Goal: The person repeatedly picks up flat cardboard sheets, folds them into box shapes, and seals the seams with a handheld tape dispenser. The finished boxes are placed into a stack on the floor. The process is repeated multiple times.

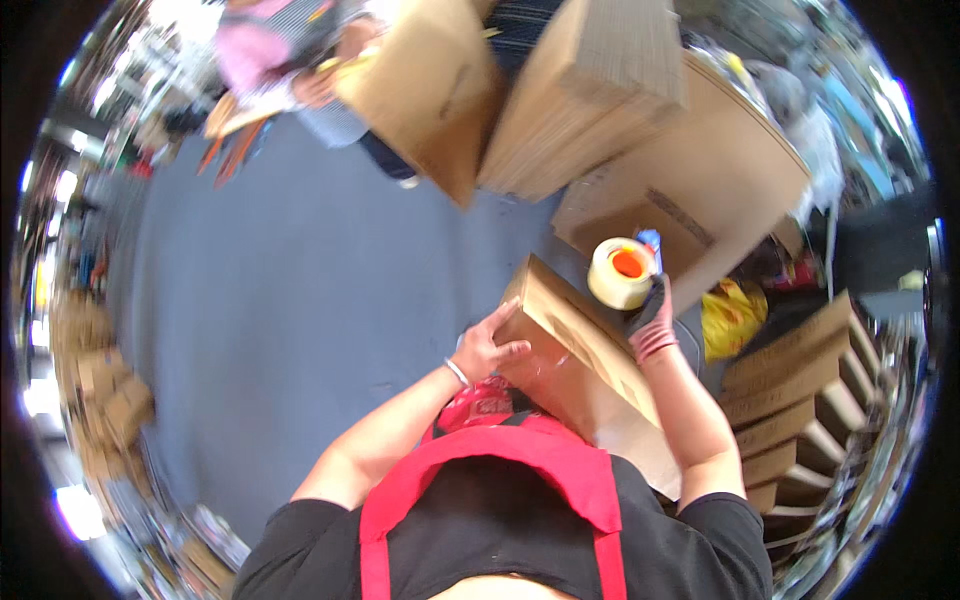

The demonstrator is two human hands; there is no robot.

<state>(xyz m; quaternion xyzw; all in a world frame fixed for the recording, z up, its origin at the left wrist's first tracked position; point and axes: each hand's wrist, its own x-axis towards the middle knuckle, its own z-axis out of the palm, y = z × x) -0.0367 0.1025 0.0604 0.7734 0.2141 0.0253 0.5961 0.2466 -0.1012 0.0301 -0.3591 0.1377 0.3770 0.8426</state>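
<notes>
A brown cardboard box stands in front of me, turned at a slant. My left hand lies against its left side near the far corner, thumb and fingers spread. In a dark and pink glove, my right hand is closed on a tape dispenser above the box's right side. The dispenser carries a thick cream tape roll with an orange core, and a blue part shows at its far end. Its handle is mostly hidden in my fingers.
Tall stacks of flat cardboard and a large carton panel stand ahead. Folded cartons and a yellow bag are at right. A person in pink handles cardboard at far left. Small boxes are piled left on the grey floor.
</notes>
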